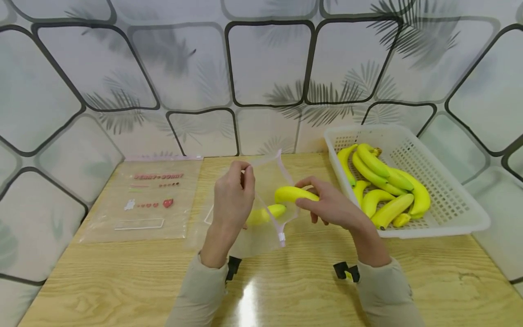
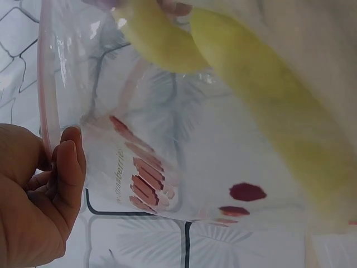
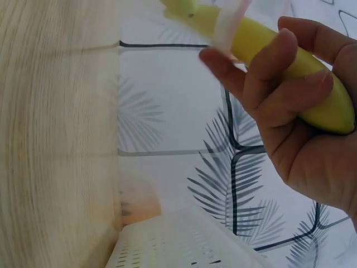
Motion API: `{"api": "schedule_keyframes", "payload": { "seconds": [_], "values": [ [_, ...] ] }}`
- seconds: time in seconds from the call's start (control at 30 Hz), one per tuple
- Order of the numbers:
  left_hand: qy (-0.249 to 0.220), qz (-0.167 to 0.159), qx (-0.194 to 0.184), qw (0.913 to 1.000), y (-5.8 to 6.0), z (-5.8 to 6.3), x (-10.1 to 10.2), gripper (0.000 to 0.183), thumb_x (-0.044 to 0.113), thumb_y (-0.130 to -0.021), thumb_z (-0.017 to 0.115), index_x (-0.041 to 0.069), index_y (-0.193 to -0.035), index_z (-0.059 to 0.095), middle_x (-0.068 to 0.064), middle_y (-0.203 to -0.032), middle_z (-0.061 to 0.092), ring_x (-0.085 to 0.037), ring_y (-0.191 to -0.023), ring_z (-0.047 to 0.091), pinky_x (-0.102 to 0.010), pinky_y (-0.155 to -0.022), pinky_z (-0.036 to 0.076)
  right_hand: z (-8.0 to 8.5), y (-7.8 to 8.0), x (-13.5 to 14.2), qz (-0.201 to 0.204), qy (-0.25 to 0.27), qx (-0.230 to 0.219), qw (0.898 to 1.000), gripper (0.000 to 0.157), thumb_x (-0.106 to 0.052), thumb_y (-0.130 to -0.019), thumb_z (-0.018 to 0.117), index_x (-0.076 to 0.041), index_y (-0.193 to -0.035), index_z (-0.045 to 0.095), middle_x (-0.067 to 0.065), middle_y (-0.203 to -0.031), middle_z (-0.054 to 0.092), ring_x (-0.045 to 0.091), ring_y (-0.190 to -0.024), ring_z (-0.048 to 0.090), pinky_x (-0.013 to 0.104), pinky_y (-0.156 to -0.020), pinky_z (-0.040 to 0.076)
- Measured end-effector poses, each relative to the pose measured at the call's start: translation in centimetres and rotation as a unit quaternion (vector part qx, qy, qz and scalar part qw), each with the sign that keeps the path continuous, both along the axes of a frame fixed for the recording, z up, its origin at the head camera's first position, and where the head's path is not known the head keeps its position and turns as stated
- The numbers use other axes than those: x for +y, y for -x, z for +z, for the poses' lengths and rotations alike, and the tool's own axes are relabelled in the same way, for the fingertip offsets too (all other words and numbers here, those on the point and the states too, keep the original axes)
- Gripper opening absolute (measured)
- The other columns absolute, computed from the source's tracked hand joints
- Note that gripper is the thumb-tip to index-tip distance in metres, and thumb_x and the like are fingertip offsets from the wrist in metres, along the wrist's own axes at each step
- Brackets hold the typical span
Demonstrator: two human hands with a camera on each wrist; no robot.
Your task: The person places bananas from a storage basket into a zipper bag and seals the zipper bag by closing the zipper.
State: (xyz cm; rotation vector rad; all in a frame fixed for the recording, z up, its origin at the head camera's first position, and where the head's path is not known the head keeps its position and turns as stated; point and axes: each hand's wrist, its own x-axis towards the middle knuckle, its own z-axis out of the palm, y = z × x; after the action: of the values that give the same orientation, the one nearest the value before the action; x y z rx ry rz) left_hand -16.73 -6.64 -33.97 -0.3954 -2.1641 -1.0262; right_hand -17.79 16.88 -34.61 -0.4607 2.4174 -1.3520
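Note:
My left hand [image 1: 235,195] pinches the pink-edged rim of a clear zip bag [image 1: 253,240], holding it up off the table with its mouth toward the right. One banana [image 1: 261,214] lies inside, seen through the plastic. In my right hand [image 1: 331,202] is a second banana [image 1: 291,194], its far end at the bag's mouth. The right wrist view shows fingers curled round this banana [image 3: 254,42], with the bag's edge crossing it. Red print and two yellow banana shapes show through the bag [image 2: 184,145] in the left wrist view.
A white perforated basket [image 1: 457,200] at the right holds several bananas [image 1: 384,177]. Another zip bag [image 1: 155,213] with red print lies flat on the wooden table [image 1: 135,281] at the left. A patterned curtain [image 1: 269,63] stands behind the table and along both sides.

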Motion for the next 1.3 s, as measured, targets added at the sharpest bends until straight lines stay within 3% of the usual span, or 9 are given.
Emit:
{"api": "schedule_keyframes", "payload": {
  "seconds": [0.07, 0.17, 0.33, 0.53, 0.8, 1.07, 1.3],
  "values": [
    [0.000, 0.000, 0.002, 1.0000, 0.01, -0.02, -0.03, 0.010, 0.001, -0.098, 0.055, -0.005, -0.094, 0.061, -0.008, -0.060, 0.051, -0.014, -0.046, 0.039, -0.024, -0.042, 0.033, -0.01, 0.06, -0.08, -0.004, 0.004, -0.001, 1.000, 0.045, -0.027, -0.098, 0.062, -0.007, -0.134, 0.047, 0.013, -0.082, 0.062, 0.021, -0.051, 0.052, 0.026, -0.041, 0.037],
    [0.001, 0.001, 0.008, 1.0000, 0.04, -0.03, -0.04, 0.010, 0.001, -0.098, 0.055, -0.005, -0.094, 0.061, -0.008, -0.060, 0.050, -0.014, -0.047, 0.039, -0.025, -0.043, 0.033, -0.02, 0.11, -0.17, -0.016, 0.010, -0.004, 1.000, 0.050, -0.027, -0.098, 0.062, -0.007, -0.139, 0.041, 0.011, -0.078, 0.058, 0.021, -0.052, 0.050, 0.027, -0.043, 0.039],
    [0.002, -0.002, 0.011, 0.9999, 0.04, -0.01, 0.02, 0.010, 0.001, -0.098, 0.055, -0.005, -0.094, 0.061, -0.007, -0.060, 0.049, -0.014, -0.047, 0.039, -0.024, -0.043, 0.034, -0.07, 0.01, -0.28, -0.023, 0.018, -0.017, 0.999, 0.058, -0.028, -0.098, 0.062, -0.008, -0.145, 0.034, 0.014, -0.084, 0.057, 0.024, -0.055, 0.051, 0.032, -0.046, 0.045],
    [0.002, 0.000, 0.007, 1.0000, 0.00, 0.13, -0.01, 0.010, 0.001, -0.098, 0.055, -0.005, -0.094, 0.061, -0.007, -0.060, 0.050, -0.015, -0.048, 0.041, -0.024, -0.044, 0.035, -0.20, -0.07, -0.21, 0.010, 0.020, -0.029, 0.999, 0.055, -0.022, -0.097, 0.062, -0.007, -0.144, 0.036, 0.017, -0.099, 0.058, 0.025, -0.061, 0.056, 0.036, -0.048, 0.051],
    [0.001, 0.000, 0.006, 1.0000, -0.04, 0.17, -0.13, 0.010, 0.001, -0.098, 0.055, -0.006, -0.095, 0.061, -0.008, -0.061, 0.051, -0.016, -0.047, 0.041, -0.025, -0.044, 0.035, -0.19, 0.22, 0.11, 0.023, 0.044, -0.031, 0.998, 0.054, -0.021, -0.097, 0.063, -0.004, -0.142, 0.039, 0.023, -0.110, 0.061, 0.044, -0.072, 0.060, 0.039, -0.050, 0.054],
    [-0.002, -0.002, 0.000, 1.0000, 0.00, 0.16, -0.20, 0.011, 0.002, -0.099, 0.054, -0.005, -0.096, 0.062, -0.007, -0.060, 0.051, -0.013, -0.047, 0.040, -0.023, -0.043, 0.034, -0.03, 0.24, -0.02, 0.020, 0.046, -0.044, 0.998, 0.055, -0.023, -0.098, 0.063, -0.001, -0.143, 0.039, 0.024, -0.115, 0.061, 0.044, -0.071, 0.062, 0.040, -0.049, 0.054],
    [-0.001, -0.003, 0.002, 1.0000, 0.02, 0.16, -0.30, 0.011, 0.003, -0.099, 0.054, -0.005, -0.096, 0.062, -0.007, -0.060, 0.050, -0.013, -0.046, 0.039, -0.023, -0.042, 0.033, -0.05, 0.26, -0.04, 0.028, 0.039, -0.041, 0.998, 0.052, -0.024, -0.100, 0.060, -0.003, -0.142, 0.039, 0.022, -0.114, 0.061, 0.030, -0.066, 0.062, 0.040, -0.049, 0.054]
  ]
}}
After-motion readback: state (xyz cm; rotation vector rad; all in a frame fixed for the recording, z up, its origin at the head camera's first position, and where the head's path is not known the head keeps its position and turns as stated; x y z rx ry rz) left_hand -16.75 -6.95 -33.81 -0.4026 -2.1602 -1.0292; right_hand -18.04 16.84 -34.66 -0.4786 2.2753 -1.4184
